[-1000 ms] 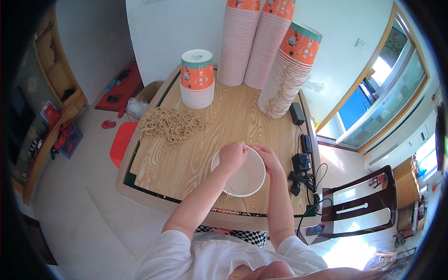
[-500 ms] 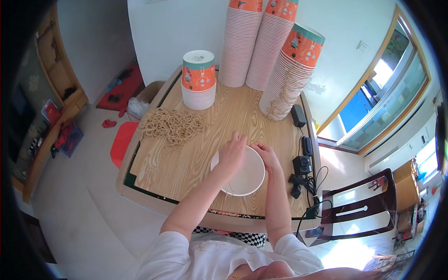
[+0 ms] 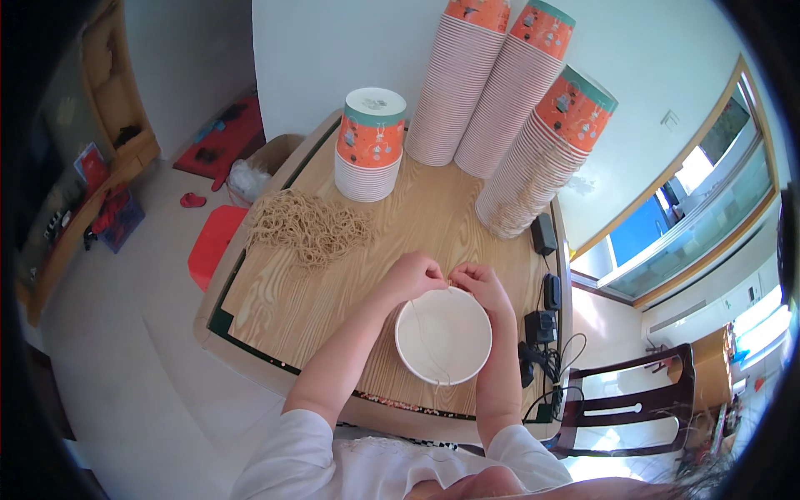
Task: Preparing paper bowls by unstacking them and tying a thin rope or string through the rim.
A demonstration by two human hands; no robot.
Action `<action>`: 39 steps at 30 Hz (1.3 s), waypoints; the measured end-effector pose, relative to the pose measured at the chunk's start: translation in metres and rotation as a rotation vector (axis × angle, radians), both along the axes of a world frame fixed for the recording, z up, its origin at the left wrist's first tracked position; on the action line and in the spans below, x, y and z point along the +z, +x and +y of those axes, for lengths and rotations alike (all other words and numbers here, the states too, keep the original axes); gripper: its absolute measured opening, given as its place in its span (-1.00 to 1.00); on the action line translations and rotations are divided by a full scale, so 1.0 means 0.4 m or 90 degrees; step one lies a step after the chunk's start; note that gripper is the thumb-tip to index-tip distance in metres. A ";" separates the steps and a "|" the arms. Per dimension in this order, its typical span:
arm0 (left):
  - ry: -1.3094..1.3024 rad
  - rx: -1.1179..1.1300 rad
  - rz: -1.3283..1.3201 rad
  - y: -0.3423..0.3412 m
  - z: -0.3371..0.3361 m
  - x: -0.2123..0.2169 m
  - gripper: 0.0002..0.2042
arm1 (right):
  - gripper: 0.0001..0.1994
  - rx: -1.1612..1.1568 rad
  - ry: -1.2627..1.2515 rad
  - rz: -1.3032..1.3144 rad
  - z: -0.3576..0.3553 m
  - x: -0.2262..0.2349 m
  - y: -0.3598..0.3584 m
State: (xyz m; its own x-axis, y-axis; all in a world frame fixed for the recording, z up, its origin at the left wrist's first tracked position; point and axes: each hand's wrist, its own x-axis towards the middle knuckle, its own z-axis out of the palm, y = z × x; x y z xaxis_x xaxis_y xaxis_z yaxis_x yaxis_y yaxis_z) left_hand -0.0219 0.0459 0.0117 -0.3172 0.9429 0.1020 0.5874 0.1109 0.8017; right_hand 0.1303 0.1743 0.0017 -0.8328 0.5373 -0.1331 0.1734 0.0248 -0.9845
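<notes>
A white paper tub [image 3: 444, 337] stands mouth up near the table's front edge. A thin tan string crosses its mouth, with a small loose bit at the near rim. At the far rim my left hand [image 3: 417, 275] is closed in a pinch on the string. Close beside it on the right, my right hand [image 3: 482, 285] also pinches at the string, its fingertips almost meeting the left ones. The fingers partly hide the string there. A tangled heap of tan string [image 3: 308, 229] lies to the left of the tub.
Upside-down stacked tubs stand behind: a short stack [image 3: 369, 150], two tall stacks [image 3: 458, 83], and a leaning stack [image 3: 533, 167] wrapped with string loops. Black adapters and cables [image 3: 542, 325] line the table's right edge. A dark chair [image 3: 625, 408] stands right; a red stool [image 3: 215, 246] left.
My left hand has moved from over the tub's mouth to its far rim, beside my right hand. The string now shows across the mouth. The whole view has shifted slightly.
</notes>
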 end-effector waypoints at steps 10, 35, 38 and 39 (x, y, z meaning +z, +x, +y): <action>0.052 -0.322 -0.567 -0.099 0.079 -0.107 -0.95 | -0.90 0.145 0.049 0.009 0.073 0.025 -0.045; 0.236 -0.435 -0.639 -0.136 0.255 -0.254 -0.80 | -0.85 0.005 0.329 -0.214 0.128 0.043 -0.132; 0.178 -0.472 -0.639 -0.137 0.259 -0.256 -0.79 | -0.87 0.002 0.290 -0.222 0.133 0.045 -0.125; 0.176 -0.474 -0.641 -0.135 0.260 -0.256 -0.79 | -0.88 -0.007 0.240 -0.196 0.138 0.040 -0.120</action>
